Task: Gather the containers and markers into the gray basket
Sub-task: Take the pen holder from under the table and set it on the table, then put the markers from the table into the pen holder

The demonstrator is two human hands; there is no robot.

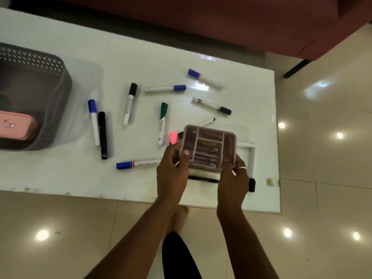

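Currently in hand: one translucent gray compartmented plastic container (208,148), gripped at both ends over the near right part of the pale green glass surface (60,174)

Left hand (173,170): thumb laid on the container's top, fingers curled round its left edge

Right hand (234,178): thumb on the near right rim, fingers wrapped beneath; a silver ring (242,168) on one finger

Held container is well apart from the gray perforated plastic basket (64,77), which stands at the surface's left end and holds one pink rectangular container (18,126) against its near wall

Loose on the surface, between basket and hands:
- blue-capped white marker (94,121), just beside an all-black marker (102,135)
- black-capped white marker (129,103)
- green-capped white marker (162,123)
- pink highlighter (173,137), lower end hidden behind the left hand
- second blue-capped marker (138,163), near the front edge

Farther back:
- third blue-capped marker (165,88)
- fourth blue-capped marker (205,78)
- second black-capped marker (211,105)

Near the held container:
- dark slim marker (203,179), lying below it between the wrists
- white marker with black cap (252,168), along the surface's right edge
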